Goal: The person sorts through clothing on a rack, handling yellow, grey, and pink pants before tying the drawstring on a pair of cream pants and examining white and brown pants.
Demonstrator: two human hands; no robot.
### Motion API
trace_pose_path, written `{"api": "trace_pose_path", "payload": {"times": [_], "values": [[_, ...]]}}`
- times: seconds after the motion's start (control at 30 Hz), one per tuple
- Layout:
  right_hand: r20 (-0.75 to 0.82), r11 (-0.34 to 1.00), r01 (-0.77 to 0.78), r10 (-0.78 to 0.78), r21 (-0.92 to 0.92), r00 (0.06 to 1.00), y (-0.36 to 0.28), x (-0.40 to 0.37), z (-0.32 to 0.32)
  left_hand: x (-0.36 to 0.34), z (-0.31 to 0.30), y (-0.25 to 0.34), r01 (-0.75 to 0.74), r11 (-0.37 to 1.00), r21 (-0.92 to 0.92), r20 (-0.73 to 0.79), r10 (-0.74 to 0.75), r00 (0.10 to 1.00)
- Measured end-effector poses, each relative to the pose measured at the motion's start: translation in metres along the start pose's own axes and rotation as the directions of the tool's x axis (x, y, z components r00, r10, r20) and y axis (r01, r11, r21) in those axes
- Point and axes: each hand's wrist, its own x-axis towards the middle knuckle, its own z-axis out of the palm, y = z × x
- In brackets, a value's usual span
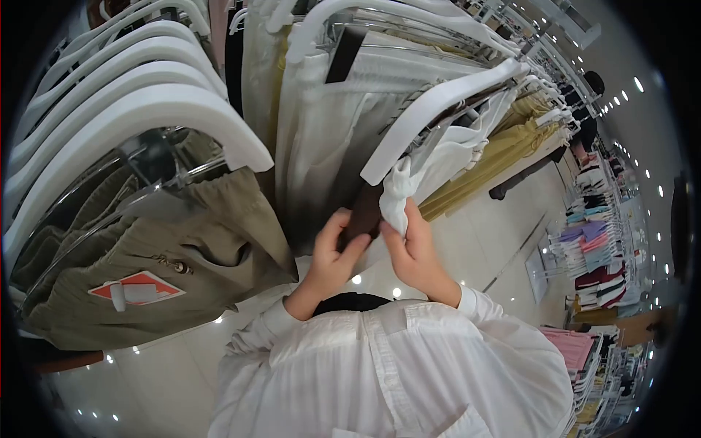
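Note:
My left hand [336,259] is closed on the edge of a dark brown garment [365,212] that hangs low at the middle of the head view. Beside it, my right hand [415,255] pinches the gathered waist end of a white garment [396,196], probably trousers. Both garments hang close together under a white hanger [431,117], whose near arm points down toward my hands. The lower parts of the brown garment are hidden by my hands and the neighbouring clothes.
Olive trousers [212,263] with a red diamond tag [139,288] hang at the left under several white hangers [146,109]. White trousers [314,124] crowd the rack ahead; mustard trousers [482,168] hang beyond my right hand. Other clothes racks [595,241] stand across the tiled floor [489,248].

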Motion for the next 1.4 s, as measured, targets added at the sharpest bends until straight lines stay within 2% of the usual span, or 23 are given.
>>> {"api": "trace_pose_path", "payload": {"times": [0.07, 0.13, 0.2, 0.3, 0.33, 0.37, 0.43, 0.47, 0.53, 0.57, 0.6, 0.63, 0.8, 0.87, 0.9, 0.93, 1.0, 1.03, 1.07, 1.13, 1.2, 1.27, 1.4], "values": [[-0.025, 0.997, -0.075, 0.075, -0.007, 0.997, 0.011, -0.009, -0.002, -0.001, -0.01, -0.004, -0.055, 0.995, 0.083, -0.053, 0.06, 0.997], [-0.174, 1.0, -0.022, 0.02, -0.005, 0.985, 0.015, -0.014, -0.004, -0.001, -0.02, 0.003, -0.046, 0.972, 0.232, -0.073, 0.065, 0.995], [-0.205, 1.0, 0.023, -0.026, -0.018, 0.978, 0.013, -0.012, -0.01, 0.003, -0.027, 0.007, -0.091, 0.939, 0.332, -0.109, 0.134, 0.985], [-0.218, 0.994, 0.109, -0.111, -0.02, 0.97, 0.016, -0.012, -0.023, 0.009, -0.044, 0.011, -0.268, 0.854, 0.447, 0.013, 0.293, 0.956], [-0.209, 0.99, 0.141, -0.141, -0.018, 0.968, 0.018, -0.015, -0.025, 0.011, -0.043, 0.015, -0.253, 0.852, 0.459, 0.006, 0.282, 0.959], [-0.203, 0.991, 0.132, -0.129, -0.002, 0.971, 0.018, -0.016, -0.026, 0.013, -0.041, 0.023, -0.256, 0.767, 0.589, 0.014, 0.307, 0.952], [-0.273, 0.963, 0.159, -0.216, -0.218, 0.937, 0.017, -0.018, -0.028, 0.016, -0.045, 0.025, -0.243, 0.55, 0.799, 0.05, 0.342, 0.938], [-0.271, 0.969, 0.14, -0.193, -0.202, 0.943, 0.023, -0.019, -0.029, 0.015, -0.054, 0.024, -0.23, 0.426, 0.875, 0.077, 0.347, 0.935], [-0.272, 0.966, 0.048, -0.119, -0.253, 0.955, 0.039, -0.027, -0.034, 0.008, -0.075, 0.001, -0.045, 0.566, 0.823, -0.12, 0.251, 0.96], [-0.269, 0.971, 0.023, -0.088, -0.238, 0.959, 0.045, -0.033, -0.035, 0.0, -0.087, -0.012, -0.022, 0.561, 0.828, -0.126, 0.223, 0.967], [-0.284, 0.957, 0.017, -0.103, -0.291, 0.953, 0.051, -0.038, -0.037, -0.009, -0.099, -0.023, 0.147, 0.783, 0.604, -0.277, 0.034, 0.96], [-0.298, 0.939, 0.018, -0.127, -0.343, 0.946, 0.056, -0.041, -0.037, -0.019, -0.104, -0.027, 0.302, 0.902, 0.308, -0.368, -0.179, 0.912], [-0.281, 0.963, -0.093, 0.019, -0.253, 0.96, 0.13, -0.082, -0.042, -0.055, -0.084, -0.028, 0.351, 0.934, 0.071, -0.469, -0.279, 0.838], [-0.264, 0.913, -0.395, 0.408, 0.102, 0.874, 0.156, -0.096, -0.05, -0.061, -0.086, -0.025, 0.28, 0.957, 0.075, -0.566, -0.19, 0.802], [-0.258, 0.909, -0.401, 0.416, 0.109, 0.872, 0.155, -0.101, -0.059, -0.069, -0.081, -0.016, 0.196, 0.947, 0.253, -0.466, -0.058, 0.883], [-0.323, 0.948, -0.319, 0.305, 0.013, 0.896, 0.151, -0.102, -0.071, -0.069, -0.081, -0.006, 0.204, 0.944, 0.261, -0.467, -0.062, 0.882], [-0.461, 0.969, -0.216, 0.14, -0.116, 0.876, 0.149, -0.11, -0.101, -0.069, -0.084, 0.016, 0.335, 0.63, 0.7, -0.242, -0.232, 0.942], [-0.508, 0.967, -0.184, 0.071, -0.176, 0.858, 0.128, -0.112, -0.116, -0.068, -0.087, 0.018, 0.439, 0.527, 0.728, -0.345, -0.271, 0.899], [-0.553, 0.959, -0.147, -0.012, -0.242, 0.833, 0.104, -0.109, -0.132, -0.067, -0.092, 0.018, 0.431, 0.523, 0.735, -0.333, -0.274, 0.902], [-0.643, 0.901, -0.087, -0.232, -0.424, 0.73, 0.082, -0.114, -0.157, -0.066, -0.099, 0.011, 0.295, 0.698, 0.652, -0.35, -0.068, 0.934], [-0.673, 0.857, -0.12, -0.299, -0.501, 0.677, 0.052, -0.119, -0.172, -0.064, -0.095, 0.007, 0.33, 0.766, 0.552, -0.382, -0.119, 0.916], [-0.697, 0.804, -0.166, -0.367, -0.571, 0.616, 0.033, -0.127, -0.182, -0.061, -0.089, 0.002, 0.334, 0.904, 0.266, -0.478, -0.177, 0.86], [-0.703, 0.765, -0.203, -0.407, -0.611, 0.583, 0.014, -0.146, -0.198, -0.06, -0.074, -0.001, 0.3, 0.906, 0.299, -0.394, -0.169, 0.903]]}}
